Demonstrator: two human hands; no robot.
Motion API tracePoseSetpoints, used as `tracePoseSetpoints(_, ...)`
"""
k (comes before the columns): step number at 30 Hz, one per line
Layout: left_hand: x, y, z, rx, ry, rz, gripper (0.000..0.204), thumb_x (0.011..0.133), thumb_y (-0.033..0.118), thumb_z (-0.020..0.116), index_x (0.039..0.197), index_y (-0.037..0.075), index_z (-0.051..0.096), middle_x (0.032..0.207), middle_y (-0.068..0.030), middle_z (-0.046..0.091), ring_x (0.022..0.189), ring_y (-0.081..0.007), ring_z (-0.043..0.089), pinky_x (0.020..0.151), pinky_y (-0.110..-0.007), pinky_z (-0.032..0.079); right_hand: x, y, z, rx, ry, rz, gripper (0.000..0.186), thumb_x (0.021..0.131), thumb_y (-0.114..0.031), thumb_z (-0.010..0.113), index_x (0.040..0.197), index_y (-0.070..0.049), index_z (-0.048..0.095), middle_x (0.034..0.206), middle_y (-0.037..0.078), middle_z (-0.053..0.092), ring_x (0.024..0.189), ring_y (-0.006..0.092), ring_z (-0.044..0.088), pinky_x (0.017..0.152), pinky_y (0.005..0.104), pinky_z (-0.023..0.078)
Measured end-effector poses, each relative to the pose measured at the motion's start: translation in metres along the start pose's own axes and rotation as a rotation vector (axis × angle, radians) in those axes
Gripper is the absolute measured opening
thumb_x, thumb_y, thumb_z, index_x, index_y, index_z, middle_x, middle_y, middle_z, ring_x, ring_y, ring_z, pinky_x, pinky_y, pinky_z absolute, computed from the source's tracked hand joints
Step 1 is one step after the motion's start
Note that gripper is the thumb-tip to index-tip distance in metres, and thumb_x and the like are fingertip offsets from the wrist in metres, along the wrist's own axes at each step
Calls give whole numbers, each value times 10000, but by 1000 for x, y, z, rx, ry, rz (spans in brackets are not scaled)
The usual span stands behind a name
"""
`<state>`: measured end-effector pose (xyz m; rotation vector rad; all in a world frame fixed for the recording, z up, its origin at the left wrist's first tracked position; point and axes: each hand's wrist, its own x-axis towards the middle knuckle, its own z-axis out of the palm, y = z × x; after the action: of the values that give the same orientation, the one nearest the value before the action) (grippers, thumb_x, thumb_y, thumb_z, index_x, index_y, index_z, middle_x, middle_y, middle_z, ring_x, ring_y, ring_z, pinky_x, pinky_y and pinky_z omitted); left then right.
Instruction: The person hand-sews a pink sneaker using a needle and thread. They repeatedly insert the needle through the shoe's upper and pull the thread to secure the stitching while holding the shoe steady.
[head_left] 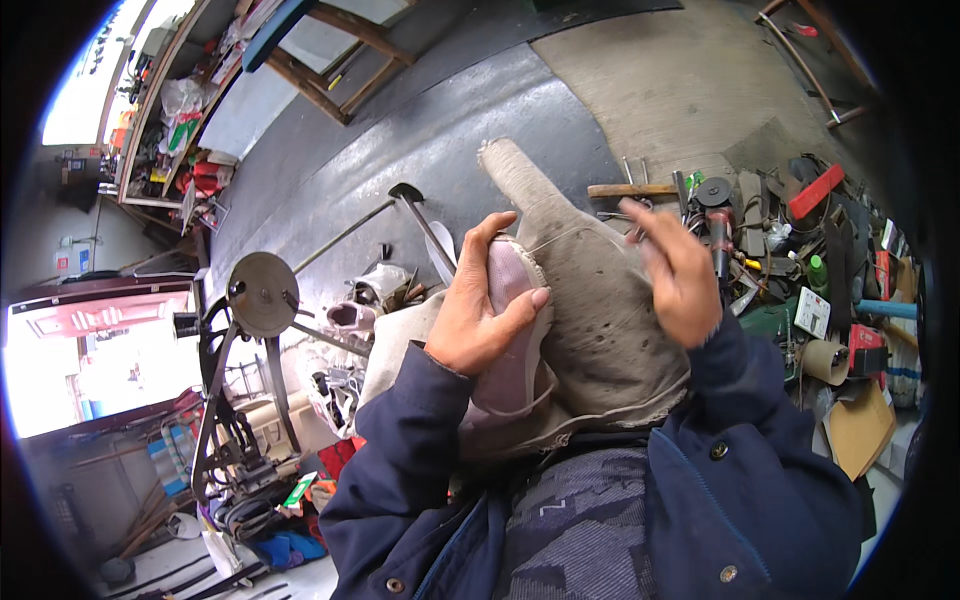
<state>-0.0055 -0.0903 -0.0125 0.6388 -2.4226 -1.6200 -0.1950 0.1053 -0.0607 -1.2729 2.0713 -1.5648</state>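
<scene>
My left hand [472, 318] is wrapped round a pale pink shoe [512, 362], its toe pointing up and away from me. The thumb presses on the sole's edge near the toe, where a row of stitches shows. From the toe a thin thread [572, 230] arcs right to my right hand [686, 285]. That hand is raised apart from the shoe, its fingertips blurred by motion and drawn together at the thread. Across my lap lies a stained grey-beige cloth [615, 345] with small holes, below both hands. More thread loops along the shoe's near side.
On my left stands a metal hand-cranked machine with a round wheel [262, 293]. Beside it on the floor lies another pinkish shoe [350, 318]. Tools crowd the right, including an angle grinder [718, 225] and a wooden-handled hammer [632, 190]. A wooden stool [325, 60] stands ahead.
</scene>
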Motion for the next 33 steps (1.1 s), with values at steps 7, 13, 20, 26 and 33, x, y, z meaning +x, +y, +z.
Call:
tracePoseSetpoints(7, -5, -4, 1, -31, -2, 13, 826, 886, 219, 764, 1561, -2, 342, 1478, -160, 461, 1402, -248, 422, 1202, -368, 318, -23, -40, 27, 296, -319, 36, 533, 951, 80, 633, 1467, -50, 607, 993, 178, 685, 823, 307, 665, 775, 362, 538)
tracePoseSetpoints(13, -4, -6, 0, -19, -5, 17, 807, 906, 247, 753, 1557, 0, 345, 1469, -162, 466, 1392, -248, 429, 1197, -371, 324, -17, -37, 30, 268, -342, 42, 537, 947, 86, 631, 1467, -48, 608, 977, 174, 679, 809, 306, 653, 769, 360, 535)
tracePoseSetpoints(20, -5, -7, -1, -116, -7, -11, 700, 972, 230, 681, 1557, 19, 362, 1476, -164, 468, 1394, -251, 436, 1199, -371, 321, -18, -34, 29, 257, -363, 55, 555, 935, 93, 634, 1470, -49, 608, 900, 168, 631, 774, 295, 630, 738, 360, 521)
tracePoseSetpoints(26, -3, -12, -1, -52, -18, 53, 656, 974, 159, 667, 1548, 23, 381, 1485, -173, 477, 1406, -293, 453, 1209, -381, 323, -5, -40, 21, 178, -385, 19, 484, 962, 87, 595, 1424, -43, 655, 830, 126, 636, 705, 211, 631, 694, 316, 525)
tracePoseSetpoints(33, 1, -10, 2, 7, -23, 103, 625, 928, 58, 688, 1501, 34, 441, 1419, -174, 504, 1374, -313, 480, 1190, -389, 347, 77, -43, -16, 263, -907, 376, 347, 1011, -10, 617, 1325, -83, 745, 715, 24, 656, 652, 89, 609, 624, 285, 508)
